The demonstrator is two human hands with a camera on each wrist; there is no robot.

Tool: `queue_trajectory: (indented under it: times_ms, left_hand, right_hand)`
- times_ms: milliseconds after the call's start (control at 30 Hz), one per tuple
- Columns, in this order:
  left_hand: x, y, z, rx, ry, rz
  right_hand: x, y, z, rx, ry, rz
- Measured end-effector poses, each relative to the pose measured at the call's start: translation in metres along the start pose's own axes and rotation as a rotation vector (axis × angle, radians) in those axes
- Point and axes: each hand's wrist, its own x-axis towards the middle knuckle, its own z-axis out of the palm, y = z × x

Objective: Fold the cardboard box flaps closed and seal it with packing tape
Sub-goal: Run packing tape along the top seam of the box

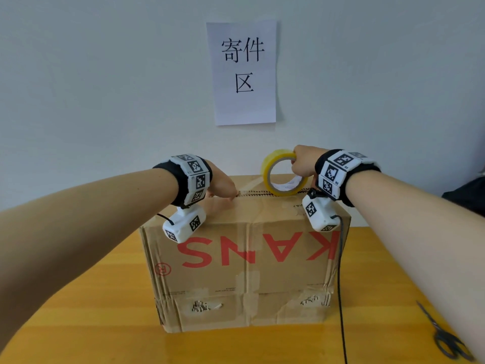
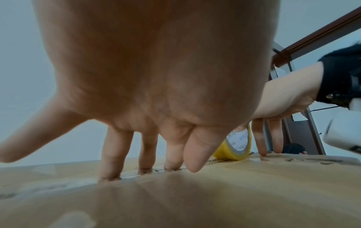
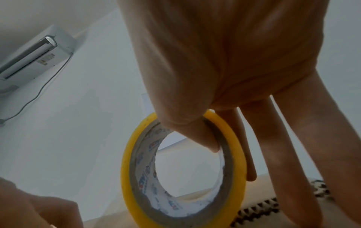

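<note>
Pressing straight fingertips of our left hand (image 1: 221,185) onto the top seam of the cardboard box (image 1: 244,264), we keep that hand unclenched, thumb spread wide. Our right hand (image 1: 301,164) pinches the yellow tape roll (image 1: 284,173), thumb hooked inside the core, while its remaining fingers (image 2: 259,138) reach straight down to the box top. On that box top the roll stands upright on the seam, just beside our left hand. Beside the box, scissors (image 1: 443,337) lie on the desk (image 1: 91,324).

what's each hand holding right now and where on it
The right hand holds the tape roll at its top, thumb inside the core. The left hand holds nothing; its fingertips press the box top.
</note>
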Motion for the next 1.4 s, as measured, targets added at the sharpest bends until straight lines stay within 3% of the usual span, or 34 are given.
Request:
queue_trajectory:
  times_ms: [267, 467, 633, 967, 1267, 1400]
  left_hand:
    - [-0.027, 0.014, -0.005, -0.017, -0.036, 0.107]
    - [-0.038, 0.032, -0.006, 0.097, 0.007, 0.128]
    - [-0.039, 0.028, -0.015, 0.125, -0.019, 0.125]
    - [-0.019, 0.028, -0.01, 0.203, 0.052, 0.219]
    - [-0.002, 0.041, -0.013, 0.135, -0.016, 0.127]
    - [0.019, 0.046, -0.011, 0.099, 0.029, 0.098]
  right_hand:
    - [-0.004, -0.001, 0.001, 0.017, 0.015, -0.028]
    - [-0.008, -0.007, -0.008, -0.052, 0.036, -0.111]
    - [-0.005, -0.008, -0.007, -0.099, 0.032, -0.1]
    - [-0.005, -0.004, -0.003, -0.049, -0.001, -0.085]
    - [-0.012, 0.001, -0.004, 0.097, -0.097, -0.079]
    - [-0.013, 0.002, -0.003, 0.184, -0.143, -0.094]
